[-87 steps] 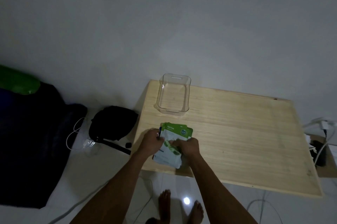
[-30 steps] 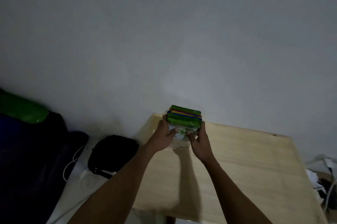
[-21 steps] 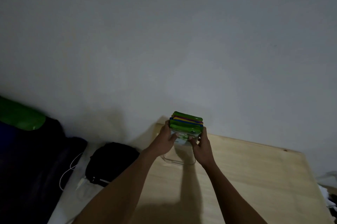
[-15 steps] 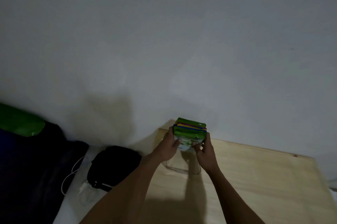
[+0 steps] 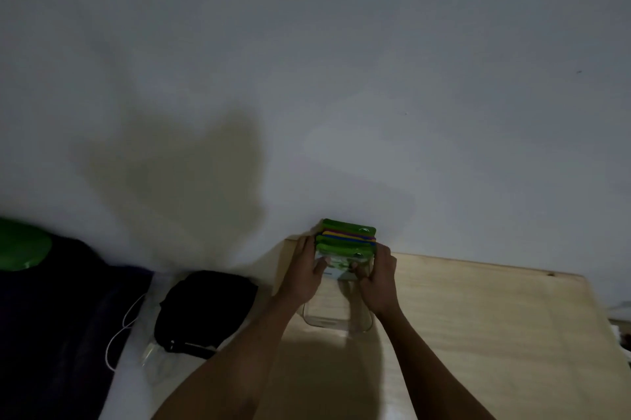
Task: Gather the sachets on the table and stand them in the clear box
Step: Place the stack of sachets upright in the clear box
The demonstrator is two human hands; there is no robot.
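A stack of several sachets point(image 5: 346, 242), mostly green with yellow, pink and blue edges, stands upright between my two hands. My left hand point(image 5: 305, 274) grips its left side and my right hand point(image 5: 377, 277) grips its right side. The stack sits over the far end of the clear box point(image 5: 336, 318), which rests on the wooden table point(image 5: 478, 334) near its far left corner. Whether the sachets' lower edges touch the box floor is hidden by my hands.
A white wall rises directly behind the table. A black bag point(image 5: 205, 308) lies on the floor left of the table, with a white cable point(image 5: 119, 334) beside it. Dark fabric and a green object point(image 5: 20, 243) are at far left.
Both hands lifted the gathered sachets from the table's near edge, turned them upright and carried them to the clear box; in the last second they sank slightly lower over its far end.
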